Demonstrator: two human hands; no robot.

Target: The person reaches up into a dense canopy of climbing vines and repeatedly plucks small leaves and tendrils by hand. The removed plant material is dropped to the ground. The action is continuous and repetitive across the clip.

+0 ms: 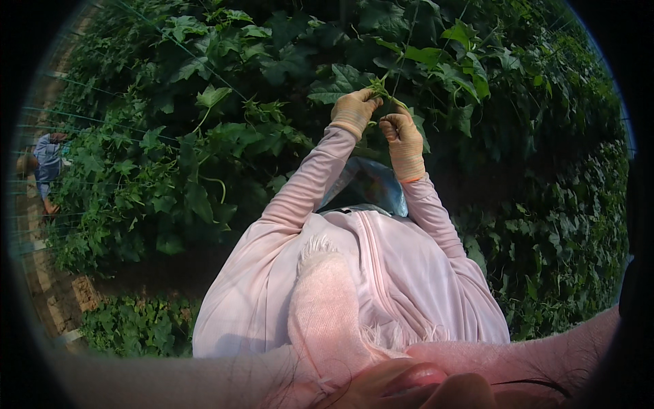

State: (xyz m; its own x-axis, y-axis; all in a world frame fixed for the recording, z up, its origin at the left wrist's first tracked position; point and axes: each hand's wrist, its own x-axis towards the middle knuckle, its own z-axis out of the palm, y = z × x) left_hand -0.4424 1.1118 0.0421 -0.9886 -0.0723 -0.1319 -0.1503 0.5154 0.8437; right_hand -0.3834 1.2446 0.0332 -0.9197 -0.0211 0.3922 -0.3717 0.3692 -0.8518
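Observation:
Both of my hands wear tan knit gloves with fine stripes and are raised in front of my chest among climbing vines. My left hand [354, 111] pinches a green vine shoot [378, 87] with a budded tip between thumb and fingers. Close beside it on the right, my right hand [403, 135] has its fingers curled at the lower stem [397, 101] of that shoot; its exact grip is partly hidden. A thin trellis string [403, 64] rises just behind the shoot. Below my hands, against my waist, hangs a bluish clear plastic bag [365, 181]; its contents are blurred.
Dense lobed vine leaves [286, 61] surround my hands. Green trellis lines [179, 43] slant across the upper left. Another leafy row [541, 250] stands at the right. A person in blue [48, 163] bends at the far left, beside a dirt path [51, 291].

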